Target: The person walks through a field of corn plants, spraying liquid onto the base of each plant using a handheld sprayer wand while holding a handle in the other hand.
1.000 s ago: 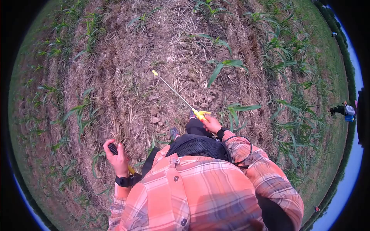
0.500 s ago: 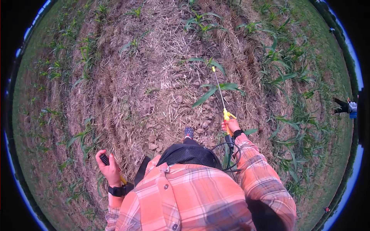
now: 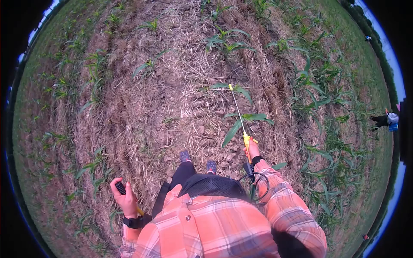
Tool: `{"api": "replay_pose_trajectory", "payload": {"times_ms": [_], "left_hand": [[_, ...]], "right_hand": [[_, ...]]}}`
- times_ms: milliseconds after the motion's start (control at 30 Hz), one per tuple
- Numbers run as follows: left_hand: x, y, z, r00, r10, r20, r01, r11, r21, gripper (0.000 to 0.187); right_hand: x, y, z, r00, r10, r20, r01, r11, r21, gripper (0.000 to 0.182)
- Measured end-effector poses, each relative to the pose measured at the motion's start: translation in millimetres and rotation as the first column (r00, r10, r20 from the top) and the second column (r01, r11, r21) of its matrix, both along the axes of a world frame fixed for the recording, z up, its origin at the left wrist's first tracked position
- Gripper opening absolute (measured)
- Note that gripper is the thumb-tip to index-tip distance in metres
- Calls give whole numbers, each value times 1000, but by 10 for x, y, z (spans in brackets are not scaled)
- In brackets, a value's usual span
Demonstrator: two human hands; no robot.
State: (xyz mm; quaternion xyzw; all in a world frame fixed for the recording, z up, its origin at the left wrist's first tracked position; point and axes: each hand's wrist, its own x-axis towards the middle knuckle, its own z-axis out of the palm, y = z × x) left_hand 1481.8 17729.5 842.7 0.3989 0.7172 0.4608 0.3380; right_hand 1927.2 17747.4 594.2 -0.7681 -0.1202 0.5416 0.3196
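My right hand (image 3: 252, 149) is closed around the yellow handle of a spray wand (image 3: 238, 107). The wand's thin rod points forward, its yellow nozzle over the leaves of a young green plant (image 3: 244, 93). Beneath the rod, nearer to me, is another broad-leaved plant (image 3: 234, 132). A black hose (image 3: 267, 182) loops beside my right forearm. At the lower left my left hand (image 3: 124, 198) grips a black ribbed handle (image 3: 121, 188); a yellow bar shows behind the wrist.
Straw-covered soil (image 3: 180, 99) lies ahead, with rows of green plants (image 3: 320, 103) to the right and left. My two shoes (image 3: 185, 156) show below. Another person (image 3: 386, 119) stands at the far right edge, beside something blue. A small distant figure (image 3: 365, 237) is at the lower right.
My left foot has come into view beside the right one. Both hands and the wand sit slightly lower in view, with the nozzle shifted left. The plants ahead also appear lower.
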Motion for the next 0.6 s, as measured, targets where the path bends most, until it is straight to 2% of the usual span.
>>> {"api": "replay_pose_trajectory", "payload": {"times_ms": [67,233,300,367,400,500,533,600], "left_hand": [[-94,171,-41,999,-40,27,39,999,19,20],[-308,445,24,999,19,44,-19,1000,13,20],[-415,520,47,999,21,48,-21,1000,7,20],[-552,584,57,998,18,62,-20,999,28,20],[-583,624,86,996,23,81,-26,999,36,21],[-687,718,60,995,27,98,-31,999,41,21],[-724,744,33,995,18,97,-22,999,41,22],[-757,810,2,995,-2,95,-2,999,39,22]], "right_hand": [[-314,139,67,999,11,-47,-12,999,-35,53],[-1143,387,289,962,203,-184,-211,977,-24,50],[-1398,476,299,952,210,-225,-217,976,-7,51],[-1588,577,365,866,424,-263,-431,902,36,51],[-1670,650,464,859,461,-222,-476,880,-13,52],[-1751,798,401,809,496,-316,-521,854,6,44],[-1797,838,397,804,466,-369,-480,875,59,41],[-1785,882,412,819,481,-314,-493,869,47,42]]}}
